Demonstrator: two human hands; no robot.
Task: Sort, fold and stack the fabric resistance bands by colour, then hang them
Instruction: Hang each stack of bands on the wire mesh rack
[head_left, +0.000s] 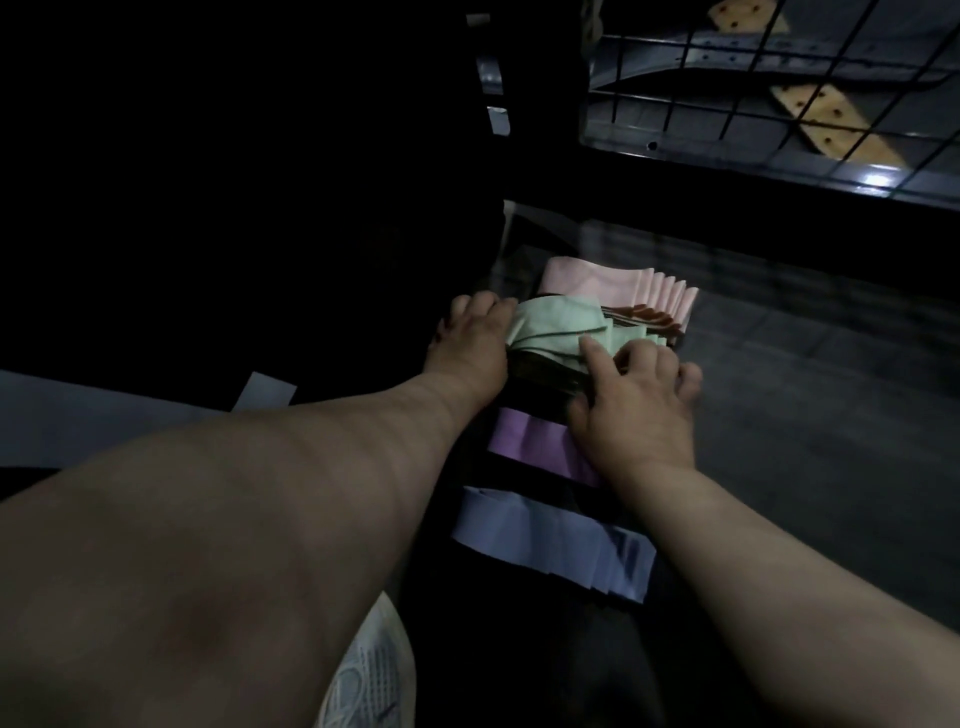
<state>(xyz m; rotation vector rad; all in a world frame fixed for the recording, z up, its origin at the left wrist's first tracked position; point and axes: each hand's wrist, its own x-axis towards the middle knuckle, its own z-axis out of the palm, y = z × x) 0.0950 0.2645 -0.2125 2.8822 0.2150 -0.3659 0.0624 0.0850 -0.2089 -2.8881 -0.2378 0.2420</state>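
pink stack (613, 286) 1 | green stack (556, 327) 1 | purple stack (535, 441) 1 | blue stack (545, 535) 1, maybe more | hands (470, 338) (639, 405) 2 | shoe (363, 675) 1

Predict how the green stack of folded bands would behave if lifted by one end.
Probably floppy: the green stack is loose folded fabric, its top layer rumpled. Lifted by one end, layers would likely sag and slide apart, as their fanned edges suggest; the left hand and right hand hold both ends. It looks light, unlikely to roll.
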